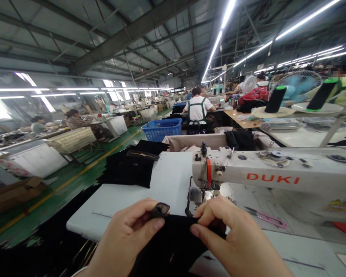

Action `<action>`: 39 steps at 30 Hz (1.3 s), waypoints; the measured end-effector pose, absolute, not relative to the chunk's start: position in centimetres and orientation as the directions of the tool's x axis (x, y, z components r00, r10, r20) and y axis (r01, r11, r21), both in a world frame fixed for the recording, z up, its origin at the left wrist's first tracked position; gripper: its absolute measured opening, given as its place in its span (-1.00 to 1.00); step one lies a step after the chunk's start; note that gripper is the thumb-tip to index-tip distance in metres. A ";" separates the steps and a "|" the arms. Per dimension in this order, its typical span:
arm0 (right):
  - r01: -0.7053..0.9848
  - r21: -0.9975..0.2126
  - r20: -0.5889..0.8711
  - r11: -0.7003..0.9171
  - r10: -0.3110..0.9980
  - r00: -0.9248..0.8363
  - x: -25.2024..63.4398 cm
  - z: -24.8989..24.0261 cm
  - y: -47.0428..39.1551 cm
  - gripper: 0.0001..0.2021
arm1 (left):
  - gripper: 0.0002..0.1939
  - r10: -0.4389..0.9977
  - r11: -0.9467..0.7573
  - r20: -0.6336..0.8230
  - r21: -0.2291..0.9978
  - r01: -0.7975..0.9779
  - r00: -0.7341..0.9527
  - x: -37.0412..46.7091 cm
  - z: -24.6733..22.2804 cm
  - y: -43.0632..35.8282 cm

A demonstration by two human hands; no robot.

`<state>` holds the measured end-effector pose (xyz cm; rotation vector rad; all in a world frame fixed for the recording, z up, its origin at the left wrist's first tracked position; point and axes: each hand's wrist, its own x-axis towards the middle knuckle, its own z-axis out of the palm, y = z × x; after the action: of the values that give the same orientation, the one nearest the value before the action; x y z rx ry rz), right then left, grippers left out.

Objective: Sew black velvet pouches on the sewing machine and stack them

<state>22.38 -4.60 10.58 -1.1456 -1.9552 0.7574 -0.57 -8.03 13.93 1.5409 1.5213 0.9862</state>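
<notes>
A piece of black fabric (173,246) is stretched between my two hands at the front edge of the sewing machine table (127,200). My left hand (132,227) pinches its upper left edge between thumb and fingers, and a dark curled piece (162,209) sticks up there. With thumb and forefinger closed, my right hand (227,231) grips the same edge further right. Just behind that hand stands the needle area of a white sewing machine (271,175) marked DUKI. Part of the cloth hangs below, towards me.
Pink-handled thread snips (266,217) lie right of my right hand. A stack of black pieces (129,165), one with a zipper, rests at the table's far left. Beyond are a blue basket (161,130), a fabric-lined bin (213,140), black thread cones (276,99) and a seated co-worker (197,109).
</notes>
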 end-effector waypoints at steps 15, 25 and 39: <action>-0.017 -0.697 0.454 0.717 0.423 -0.784 19.6 7.3 -6.1 -0.62 | -0.78 0.786 -0.131 -0.328 0.741 0.659 0.524 -3.4 15.6 -1.4; 0.586 -0.191 0.318 0.788 0.614 -0.723 19.9 -2.5 2.2 -0.92 | -0.81 0.918 -0.352 -0.042 0.368 0.860 0.394 2.4 0.2 10.9; 0.511 -0.253 0.384 0.821 0.571 -0.726 26.2 -3.7 2.6 -0.82 | -0.66 0.800 -0.600 0.201 0.319 0.734 0.566 5.4 -1.9 4.8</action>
<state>26.17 2.61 -3.73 -0.8042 -2.5530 0.1793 5.40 4.85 -1.92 2.5986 1.2891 0.4840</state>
